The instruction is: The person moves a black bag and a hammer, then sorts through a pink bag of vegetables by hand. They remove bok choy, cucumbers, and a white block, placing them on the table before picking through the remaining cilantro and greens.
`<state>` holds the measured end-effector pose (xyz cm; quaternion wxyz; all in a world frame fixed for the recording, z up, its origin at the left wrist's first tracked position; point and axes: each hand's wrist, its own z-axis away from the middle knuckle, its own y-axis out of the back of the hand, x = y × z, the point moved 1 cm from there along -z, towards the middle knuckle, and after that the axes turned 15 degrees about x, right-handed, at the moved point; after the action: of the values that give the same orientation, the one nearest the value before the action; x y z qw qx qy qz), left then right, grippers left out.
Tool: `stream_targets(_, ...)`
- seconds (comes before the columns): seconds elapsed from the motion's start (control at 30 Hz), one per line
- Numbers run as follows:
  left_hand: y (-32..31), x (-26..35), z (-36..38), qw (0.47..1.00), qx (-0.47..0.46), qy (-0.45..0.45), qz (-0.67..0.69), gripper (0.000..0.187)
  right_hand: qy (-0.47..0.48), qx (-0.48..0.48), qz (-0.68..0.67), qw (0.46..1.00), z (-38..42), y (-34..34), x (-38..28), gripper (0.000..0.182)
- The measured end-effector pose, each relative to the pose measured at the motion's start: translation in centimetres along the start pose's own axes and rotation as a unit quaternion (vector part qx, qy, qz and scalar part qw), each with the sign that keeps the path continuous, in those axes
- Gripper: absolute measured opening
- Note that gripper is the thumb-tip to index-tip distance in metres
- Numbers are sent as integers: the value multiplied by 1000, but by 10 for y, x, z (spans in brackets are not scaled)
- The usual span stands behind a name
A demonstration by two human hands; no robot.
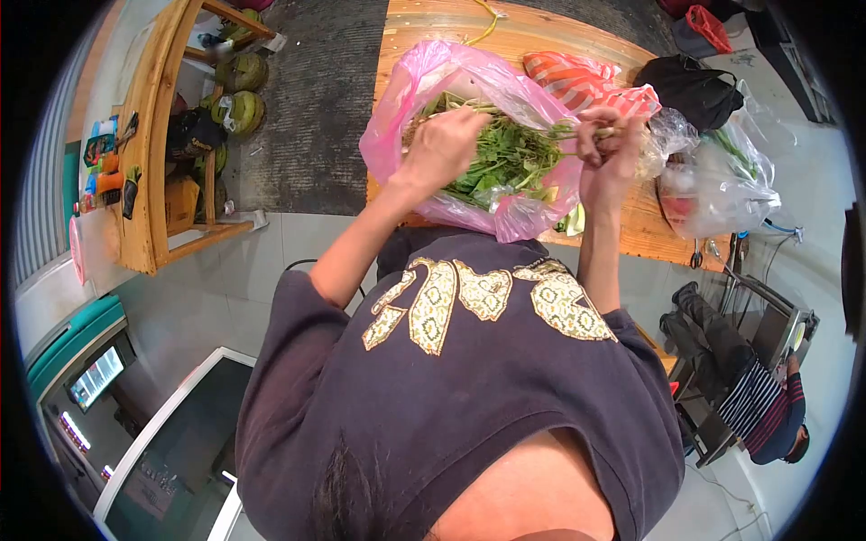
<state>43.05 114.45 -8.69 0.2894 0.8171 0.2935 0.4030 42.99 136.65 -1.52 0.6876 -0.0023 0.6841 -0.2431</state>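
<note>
Presently, the pink bag (386, 140) sits open in the upper middle of the frame, on the wooden bench (559, 34), with the leafy greens (510, 158) inside. Its left side comes over the left edge of the bench, beside the dark floor (311, 135); its lower side is close to the front edge, near the body. The left hand (446, 144) is above the left part of the greens, its fingers bent and together; whether they grip something, I cannot tell. The right hand (613, 149) is at the right rim, its fingers clamped on thin stems (566, 135). Beside it the room is narrow, because the striped bag (573, 77), the black bag (690, 90) and the clear bag (722, 194) crowd the upper right. Toward the top, wood shows wider, around the yellow cord (487, 27).
</note>
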Motion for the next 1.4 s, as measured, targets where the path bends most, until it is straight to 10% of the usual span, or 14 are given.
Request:
stream_targets(0.17,-8,-47,0,996,9,63,-62,22,-71,-29,-91,993,-1,-5,-30,79)
stream_targets(0.27,-9,-60,2,961,-204,141,-126,27,-25,-78,-93,992,11,-16,-52,86)
stream_targets(0.37,-1,-53,-3,953,-218,164,-134,27,-17,-166,-137,976,23,-17,-83,93)
stream_targets(0.47,-1,-54,7,990,-49,65,-112,31,72,-308,-199,928,22,-18,-109,91)
stream_targets(0.6,40,-13,-18,992,-50,95,62,35,51,-301,-232,924,17,-29,-130,77)
stream_targets(0.77,110,49,-73,839,-29,240,488,38,-143,-323,-34,935,-8,-89,-87,35)
stream_targets(0.87,113,43,-77,873,-93,223,423,41,-116,-356,34,926,-12,-121,-49,33)
stream_targets(1.17,106,33,-32,746,-47,425,510,37,-62,-352,55,932,-13,-136,-19,63)
stream_targets(1.4,114,33,-13,738,-30,387,553,30,-21,-371,-30,928,-6,-132,-17,44)
